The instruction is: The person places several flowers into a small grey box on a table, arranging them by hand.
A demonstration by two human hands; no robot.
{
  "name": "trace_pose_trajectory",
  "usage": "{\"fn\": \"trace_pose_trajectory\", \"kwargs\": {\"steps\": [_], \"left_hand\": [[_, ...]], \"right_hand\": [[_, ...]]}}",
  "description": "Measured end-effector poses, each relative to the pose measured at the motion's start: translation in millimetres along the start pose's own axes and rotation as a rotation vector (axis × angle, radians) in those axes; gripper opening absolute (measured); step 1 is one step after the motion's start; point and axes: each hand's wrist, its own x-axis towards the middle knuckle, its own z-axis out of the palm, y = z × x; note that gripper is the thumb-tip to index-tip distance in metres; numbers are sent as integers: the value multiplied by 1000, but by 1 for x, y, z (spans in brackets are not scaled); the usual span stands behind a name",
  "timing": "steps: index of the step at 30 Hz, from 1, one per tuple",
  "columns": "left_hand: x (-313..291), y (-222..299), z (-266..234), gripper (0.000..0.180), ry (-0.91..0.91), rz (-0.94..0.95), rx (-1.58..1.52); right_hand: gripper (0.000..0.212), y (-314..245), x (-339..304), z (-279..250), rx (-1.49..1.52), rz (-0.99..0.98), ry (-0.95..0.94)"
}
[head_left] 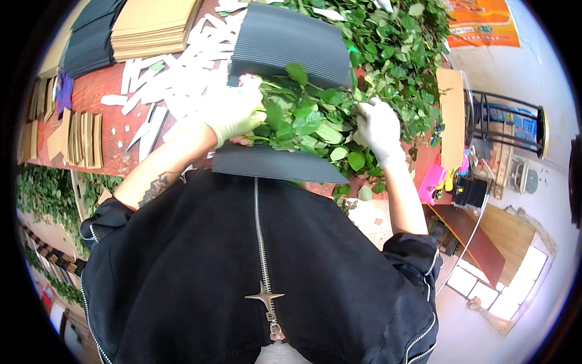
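Head view, looking down. My leafy rose stems (306, 121) lay mid-tabletop, toward the near edge, between a broad black corrugated sheet (291, 45) and a black near flap (276, 165) at my jacket (242, 242). Couldn't tell whether flap and sheet were one piece.

My left hand (233, 112), gloved, was at the flower end, fingers bent beside a pale pink bloom (247, 80); grip hidden, couldn't tell. My right hand (379, 128), also gloved, had its fingers curled in at the foliage on the other side; whether they pinched a stem, couldn't tell.

Progress, by my judgement: partway. Stems gathered on the black; leaves spilling untidily past the flap, nothing closed over them. Left, it seemed: evening up the stems and enclosing them.

Around: white paper strips (182, 76) littered the red tabletop (94, 90) left of the sheet, crowding that side. Brown cardboard stack (151, 30) and black stack (94, 36) at the far left corner; upright brown cards (88, 139) by the near left corner. A foliage heap (394, 45) filled the far right corner, pressing close by the sheet and cramping my right side.
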Motion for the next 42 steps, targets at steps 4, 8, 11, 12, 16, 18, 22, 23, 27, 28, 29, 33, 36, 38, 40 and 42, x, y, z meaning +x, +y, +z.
{"fn": "trace_pose_trajectory", "kwargs": {"steps": [4,8,11,12,16,18,22,23,27,28,29,33,36,38,40,42], "left_hand": [[6,5,2,38,-27,-40,-2],[-1,9,-12,36,38,29,52],[1,21,-23,34,-78,-58,49],[1,20,-21,34,-93,-69,97],[5,16,-9,54,-81,-112,-53],[-1,11,7,66,91,-16,6],[2,13,2,66,50,-21,-18],[5,18,-12,58,-39,-69,-31],[6,18,-18,37,-186,-168,-114],[5,13,-13,36,-172,-165,-151],[4,9,-13,35,-157,-163,-189],[3,-6,-1,32,-39,159,59],[8,-24,-6,41,22,139,-464],[-8,-38,-31,43,-42,-1,-625],[-30,-48,-59,44,-93,-228,-697],[-47,-70,-48,42,-23,-226,-821]], "right_hand": [[6,3,-5,35,-96,-44,58],[8,4,3,48,-117,-41,49],[16,7,2,36,-93,-77,17],[18,11,2,33,-79,-93,30],[21,13,13,-3,-122,-154,48],[17,20,23,4,-129,-166,43],[16,37,9,64,0,-153,-3],[16,41,8,75,37,-160,-8],[19,46,21,83,120,-127,-49],[18,43,31,84,116,-123,-100],[17,46,33,94,130,-169,-18],[21,43,31,54,48,-84,-215],[18,19,22,-13,76,-31,55],[12,-12,29,-60,181,-26,-33],[13,-43,37,-90,355,-138,-112],[14,-71,39,-90,522,-291,-188]]}}
